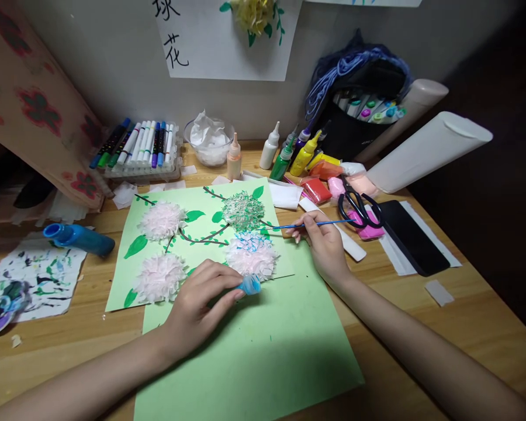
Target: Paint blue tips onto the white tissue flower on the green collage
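Between the thumb and fingers of my left hand (206, 301) is a small blue-stained cap (251, 285), held just below the lower right flower. My right hand (322, 242) pinches a thin blue brush (309, 224), its tip pointing left near that flower. The light green sheet (201, 257) carries painted branches, green leaves and several ruffled paper flowers. Two flowers at the left are pale pink (162, 220). The upper right one (243, 210) is speckled green, and the lower right one (252, 255) is pink with blue along its top.
An open blue bottle (79, 238) lies left of the sheet, near a paint-smeared paper (39, 292). Markers (144, 143), a tissue bowl (210, 140) and paint bottles (283, 161) line the back. Black scissors (359, 207) and a phone (409, 237) lie right. A larger green sheet (254, 362) is in front.
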